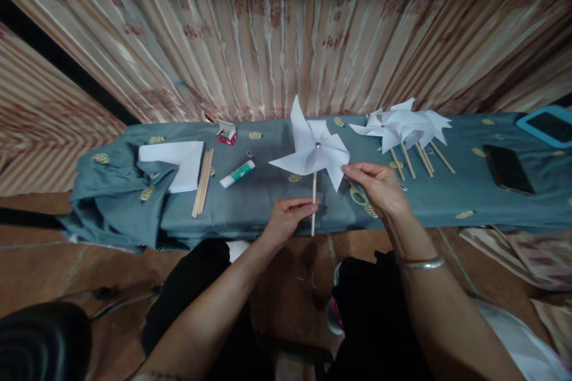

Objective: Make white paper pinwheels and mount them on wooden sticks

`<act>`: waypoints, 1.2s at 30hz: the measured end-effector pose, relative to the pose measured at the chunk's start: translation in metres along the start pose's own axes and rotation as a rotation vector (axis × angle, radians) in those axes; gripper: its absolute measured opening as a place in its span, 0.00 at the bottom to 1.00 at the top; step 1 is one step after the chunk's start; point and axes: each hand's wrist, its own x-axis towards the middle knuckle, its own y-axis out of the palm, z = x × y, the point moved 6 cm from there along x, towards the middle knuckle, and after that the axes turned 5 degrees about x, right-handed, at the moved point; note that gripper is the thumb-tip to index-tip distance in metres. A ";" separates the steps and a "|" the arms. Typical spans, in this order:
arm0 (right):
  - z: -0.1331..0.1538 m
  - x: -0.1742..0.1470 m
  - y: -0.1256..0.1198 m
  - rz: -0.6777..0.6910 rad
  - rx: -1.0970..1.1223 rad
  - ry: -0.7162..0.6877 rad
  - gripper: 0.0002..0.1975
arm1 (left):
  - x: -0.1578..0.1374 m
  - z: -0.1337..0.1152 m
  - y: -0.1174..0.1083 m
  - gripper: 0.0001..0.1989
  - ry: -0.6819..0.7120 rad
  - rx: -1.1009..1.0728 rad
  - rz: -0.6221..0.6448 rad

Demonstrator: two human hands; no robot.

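Observation:
A white paper pinwheel point(315, 149) on a thin wooden stick is held upright over the front of the cloth-covered table. My left hand point(289, 215) pinches the stick point(313, 223) below the paper blades. With thumb and fingertips, my right hand point(374, 186) grips the edge of the lower right blade. A shiny round pin head point(317, 144) shows at the pinwheel's centre. Partly hidden behind my right hand lies a pair of scissors with green handles point(357, 195).
Several finished pinwheels point(404, 124) lie together at the back right. A black phone point(508, 168) and a blue-framed device point(547, 125) are farther right. To the left are a glue stick point(237, 174), wooden sticks point(203, 183), white paper point(185, 161) and a small red box point(226, 133).

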 end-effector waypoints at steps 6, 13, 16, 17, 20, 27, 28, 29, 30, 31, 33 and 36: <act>0.001 -0.003 0.003 0.019 0.003 0.013 0.14 | 0.001 0.001 0.001 0.16 0.007 0.009 -0.004; 0.001 -0.006 0.005 0.043 -0.056 -0.009 0.17 | 0.001 0.002 0.000 0.17 0.012 0.019 -0.001; 0.001 -0.007 0.008 0.068 -0.084 -0.010 0.20 | 0.002 0.003 0.000 0.17 0.010 0.025 -0.001; 0.001 -0.008 0.008 0.073 -0.083 -0.002 0.20 | 0.002 0.003 0.000 0.17 0.010 0.027 -0.001; 0.000 -0.010 0.010 0.085 -0.069 0.028 0.21 | 0.002 0.003 0.000 0.16 0.009 0.032 -0.003; 0.001 -0.016 0.019 0.133 -0.021 0.075 0.20 | 0.001 -0.001 0.001 0.16 0.026 0.032 0.006; 0.002 -0.016 0.020 0.140 -0.027 0.074 0.20 | 0.001 -0.001 0.001 0.16 0.025 0.035 0.003; 0.002 -0.017 0.021 0.148 -0.036 0.072 0.20 | 0.001 0.000 0.001 0.16 0.023 0.038 0.000; 0.002 -0.017 0.022 0.156 -0.044 0.073 0.20 | 0.002 0.000 0.001 0.17 0.021 0.042 -0.002; 0.002 -0.018 0.023 0.165 -0.050 0.077 0.21 | 0.002 0.000 0.001 0.17 0.020 0.044 -0.004; 0.002 -0.019 0.025 0.183 -0.048 0.089 0.21 | 0.002 0.000 0.001 0.17 0.021 0.040 -0.004; 0.002 -0.020 0.027 0.197 -0.050 0.093 0.20 | 0.002 0.000 0.002 0.18 0.023 0.028 -0.003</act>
